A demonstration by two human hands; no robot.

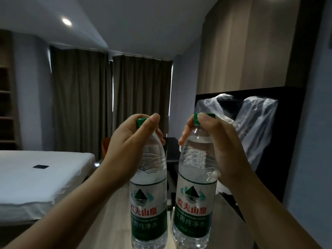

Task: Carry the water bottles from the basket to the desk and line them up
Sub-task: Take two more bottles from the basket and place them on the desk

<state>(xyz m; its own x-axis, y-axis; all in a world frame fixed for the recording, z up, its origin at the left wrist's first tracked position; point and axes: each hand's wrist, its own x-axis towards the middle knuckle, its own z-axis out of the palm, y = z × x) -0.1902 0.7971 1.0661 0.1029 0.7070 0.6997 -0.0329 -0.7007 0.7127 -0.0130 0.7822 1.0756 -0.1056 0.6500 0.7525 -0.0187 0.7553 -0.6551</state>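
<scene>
Mid-carry, likely: left grip (129,141) and right grip (213,141) each clasp a bottle (148,203) at the neck (both upright). Next: reach the surface, stand them side by side.

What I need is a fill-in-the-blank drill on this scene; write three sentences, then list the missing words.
The left hand grips the left water bottle near its ____ cap.
The right hand grips the right water bottle, so the bottles held number ____.
A small dark object lies on the white ____.
Missing words: green; two; bed.
</scene>
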